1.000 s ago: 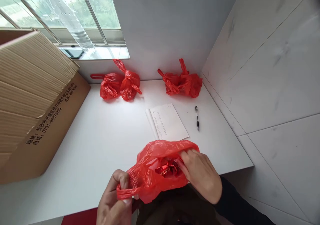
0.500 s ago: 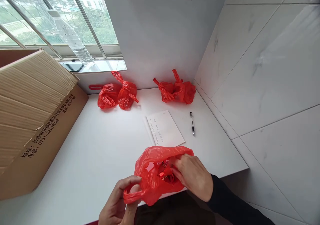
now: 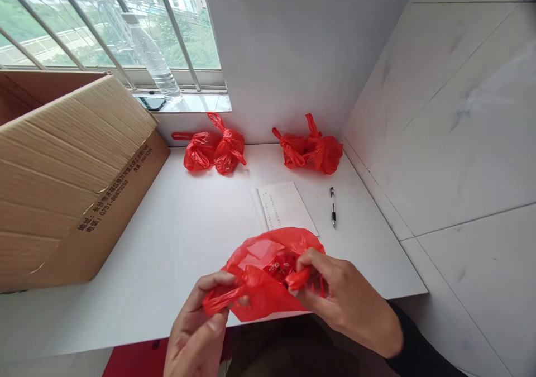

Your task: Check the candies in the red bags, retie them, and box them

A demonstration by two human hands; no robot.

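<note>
A thin red plastic bag lies at the table's near edge with its mouth spread. Inside it show small red items with printed patterns, too jumbled to name. My left hand is closed round the bag's left handle, thumb and fingers through the loop. On the other side my right hand pinches a bunched part of the bag at its right, probably the other handle. The bag's underside is hidden.
Several tied red bags stand along the back wall in two groups. A notebook and a black pen lie mid-table. A large cardboard box fills the left. A water bottle and a phone are on the sill.
My right hand has come out of the bag's mouth and now grips bunched plastic at its right side. The bag's mouth is spread wider. The whole view has shifted, moving things rightward.
</note>
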